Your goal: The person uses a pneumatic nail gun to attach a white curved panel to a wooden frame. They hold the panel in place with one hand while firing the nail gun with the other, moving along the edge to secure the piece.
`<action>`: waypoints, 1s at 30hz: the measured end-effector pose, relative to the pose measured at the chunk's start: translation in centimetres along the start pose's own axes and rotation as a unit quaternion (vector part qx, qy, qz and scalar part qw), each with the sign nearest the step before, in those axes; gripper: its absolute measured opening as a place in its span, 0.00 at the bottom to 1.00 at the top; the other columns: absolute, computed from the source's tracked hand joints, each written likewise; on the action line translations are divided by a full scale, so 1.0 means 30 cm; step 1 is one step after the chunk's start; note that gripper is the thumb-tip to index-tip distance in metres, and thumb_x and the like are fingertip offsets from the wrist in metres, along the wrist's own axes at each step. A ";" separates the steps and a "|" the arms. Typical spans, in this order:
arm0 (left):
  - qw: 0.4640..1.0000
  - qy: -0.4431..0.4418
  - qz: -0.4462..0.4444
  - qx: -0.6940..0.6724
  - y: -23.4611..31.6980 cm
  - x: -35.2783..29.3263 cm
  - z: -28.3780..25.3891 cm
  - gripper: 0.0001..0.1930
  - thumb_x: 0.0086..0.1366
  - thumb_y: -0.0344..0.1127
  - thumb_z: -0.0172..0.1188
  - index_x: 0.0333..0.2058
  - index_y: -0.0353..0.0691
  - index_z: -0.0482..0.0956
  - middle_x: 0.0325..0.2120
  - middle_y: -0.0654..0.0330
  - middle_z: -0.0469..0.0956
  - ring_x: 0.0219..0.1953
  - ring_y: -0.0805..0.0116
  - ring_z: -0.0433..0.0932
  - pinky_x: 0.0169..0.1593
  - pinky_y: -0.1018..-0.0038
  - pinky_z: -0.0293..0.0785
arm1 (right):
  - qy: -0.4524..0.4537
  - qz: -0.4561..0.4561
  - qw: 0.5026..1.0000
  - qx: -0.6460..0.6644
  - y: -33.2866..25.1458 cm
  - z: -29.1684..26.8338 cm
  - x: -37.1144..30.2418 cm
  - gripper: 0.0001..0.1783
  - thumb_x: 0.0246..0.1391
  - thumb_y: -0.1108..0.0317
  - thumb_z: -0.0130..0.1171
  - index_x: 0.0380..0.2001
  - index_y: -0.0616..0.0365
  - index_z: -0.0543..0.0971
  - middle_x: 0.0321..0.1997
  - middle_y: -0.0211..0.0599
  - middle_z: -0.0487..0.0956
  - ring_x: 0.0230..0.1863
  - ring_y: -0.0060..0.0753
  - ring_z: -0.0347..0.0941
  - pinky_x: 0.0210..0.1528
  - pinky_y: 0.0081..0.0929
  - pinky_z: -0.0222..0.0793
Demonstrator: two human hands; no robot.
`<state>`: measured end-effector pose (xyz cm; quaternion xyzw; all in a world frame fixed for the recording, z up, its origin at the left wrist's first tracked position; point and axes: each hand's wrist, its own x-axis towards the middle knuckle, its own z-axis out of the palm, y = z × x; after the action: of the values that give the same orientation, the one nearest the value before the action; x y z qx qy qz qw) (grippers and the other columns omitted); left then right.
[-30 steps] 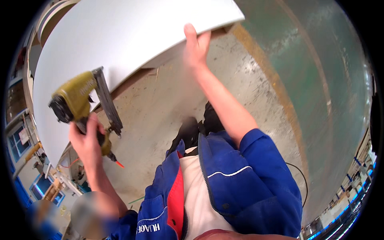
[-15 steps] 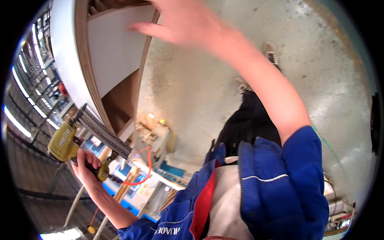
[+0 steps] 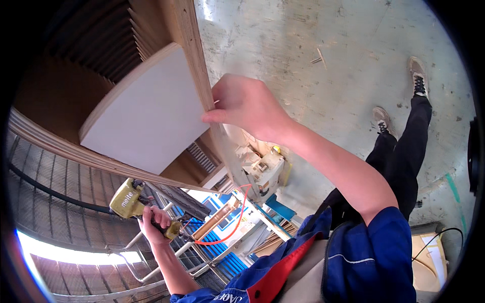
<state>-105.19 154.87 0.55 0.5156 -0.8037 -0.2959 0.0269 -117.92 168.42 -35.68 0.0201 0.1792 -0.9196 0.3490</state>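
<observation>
My left hand (image 3: 155, 225) is closed round the grip of a yellow-green pneumatic nail gun (image 3: 126, 198). The gun's long dark magazine lies close by the lower edge of a plywood cabinet frame (image 3: 190, 43), and I cannot tell whether they touch. An orange-red air hose (image 3: 237, 230) runs from the gun's grip. Across the frame, my right hand (image 3: 252, 107) pinches the long plywood edge, thumb on the near side and the other fingers partly hidden and slightly blurred. Between the two sides of the frame sits a white-faced board (image 3: 149, 113) with a curved edge.
Slotted dark wooden ribs (image 3: 96, 38) line the cabinet's inside. Beyond it stand a workbench with wood offcuts (image 3: 262, 164), blue slatted racking (image 3: 220, 257) and metal rails (image 3: 151, 272). Another cardboard-coloured piece (image 3: 427, 262) lies at lower right. Small wood scraps (image 3: 319, 58) lie on the concrete floor.
My right hand, held open above the cabinet before, has come down onto the plywood edge and closed on it. The view has turned toward the cabinet; the nail gun stays in my left hand.
</observation>
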 end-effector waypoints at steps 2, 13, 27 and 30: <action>1.000 0.020 0.007 0.004 0.012 -0.003 0.002 0.18 0.73 0.41 0.51 0.53 0.34 0.69 0.15 0.69 0.58 0.13 0.77 0.58 0.19 0.77 0.59 | -0.010 -0.005 1.000 0.020 0.008 0.006 0.016 0.19 0.48 0.69 0.73 0.40 0.68 0.77 0.38 0.41 0.81 0.40 0.29 0.80 0.45 0.25 0.76; 0.999 0.036 0.013 0.003 -0.008 0.016 -0.020 0.14 0.72 0.41 0.52 0.46 0.35 0.72 0.15 0.68 0.61 0.13 0.78 0.60 0.18 0.77 0.59 | -0.054 -0.003 0.995 0.081 0.132 0.031 0.011 0.18 0.50 0.75 0.70 0.43 0.66 0.75 0.42 0.38 0.80 0.44 0.27 0.79 0.52 0.28 0.76; 1.000 0.028 0.010 -0.001 0.001 0.002 -0.009 0.11 0.71 0.38 0.53 0.43 0.36 0.70 0.14 0.66 0.61 0.13 0.74 0.63 0.17 0.76 0.62 | 0.124 -0.250 0.950 -0.139 -0.058 0.012 -0.001 0.19 0.46 0.68 0.74 0.39 0.60 0.77 0.34 0.40 0.81 0.36 0.32 0.80 0.40 0.26 0.77; 0.999 0.033 0.006 0.002 -0.006 -0.002 -0.010 0.12 0.71 0.38 0.53 0.45 0.35 0.70 0.15 0.65 0.62 0.13 0.74 0.63 0.17 0.76 0.63 | 0.122 -0.476 0.834 -0.250 -0.232 0.077 0.001 0.19 0.43 0.68 0.75 0.37 0.57 0.77 0.31 0.38 0.79 0.33 0.36 0.78 0.40 0.30 0.75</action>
<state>-104.91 154.74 0.71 0.5204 -0.8060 -0.2768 0.0544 -122.25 172.43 -31.33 -0.0440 0.4317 -0.8860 -0.1637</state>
